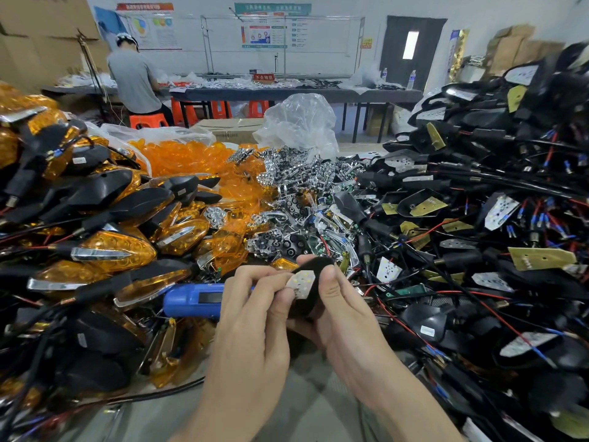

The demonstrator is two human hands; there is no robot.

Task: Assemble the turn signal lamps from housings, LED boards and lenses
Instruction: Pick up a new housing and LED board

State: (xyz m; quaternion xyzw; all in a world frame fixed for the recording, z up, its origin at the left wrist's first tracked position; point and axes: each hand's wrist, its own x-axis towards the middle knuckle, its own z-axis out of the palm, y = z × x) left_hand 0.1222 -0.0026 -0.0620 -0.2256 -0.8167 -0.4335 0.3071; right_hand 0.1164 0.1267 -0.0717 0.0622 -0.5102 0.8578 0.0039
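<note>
Both hands met close together low in the middle: your left hand [255, 317] pinched the left edge of the white LED board [301, 282], and your right hand [345, 309] gripped the black housing [314, 266] around it. You seemed to be seating the board in the shell. The next move would likely need it pressed flat, then a reach to the amber lenses [185, 154] heaped well beyond. Your fingers hid the housing's lower half. Whether the board sat fully home could not be told, nor where its wires ran. A blue tool [194, 299] lay just beside your left hand.
</note>
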